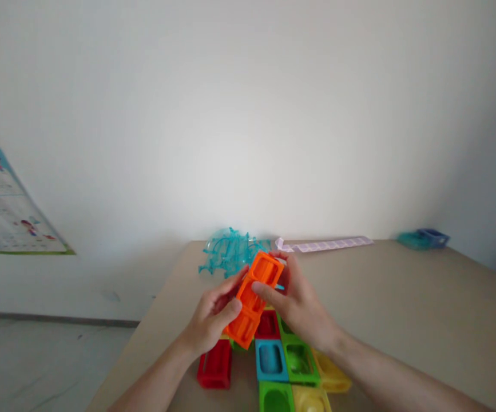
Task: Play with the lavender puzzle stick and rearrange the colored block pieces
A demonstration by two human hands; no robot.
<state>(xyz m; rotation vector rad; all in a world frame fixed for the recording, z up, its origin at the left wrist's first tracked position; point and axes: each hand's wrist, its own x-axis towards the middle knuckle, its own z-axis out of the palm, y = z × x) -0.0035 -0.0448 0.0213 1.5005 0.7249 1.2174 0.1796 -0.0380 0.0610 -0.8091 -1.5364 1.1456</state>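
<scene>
Got both sets of fingers (231, 312) clamped on the orange piece (251, 305), held up at a tilt over the counter (423, 303), top end leaning right, hollow side toward the camera. Left hand (209, 321) down by the lower left edge, thumb pressed on the front; right hand (302, 306) higher up, thumb across the middle cell, fingertips around the top right end. Solid enough grip for turning or lining up, in my opinion. Best bet: anchor with the left, steer with the right, squeeze only enough to stop any slipping. Maybe shift the right thumb onto a rim for a clearer look at the cells. Level the piece out before bringing it close to anything. Just below, partly hidden: a red cell (267, 325), a blue cell (270, 360), green cells (301, 360) and a yellow block (334, 376). Can't tell about contact between those and the low end, so go easy there. Mind the red block (214, 366) too, right beside the left forearm. Farther back, near the wall: a teal tangle (233, 252), then a purple strip (336, 245), then a dark blue container (435, 237) well off to the right.
</scene>
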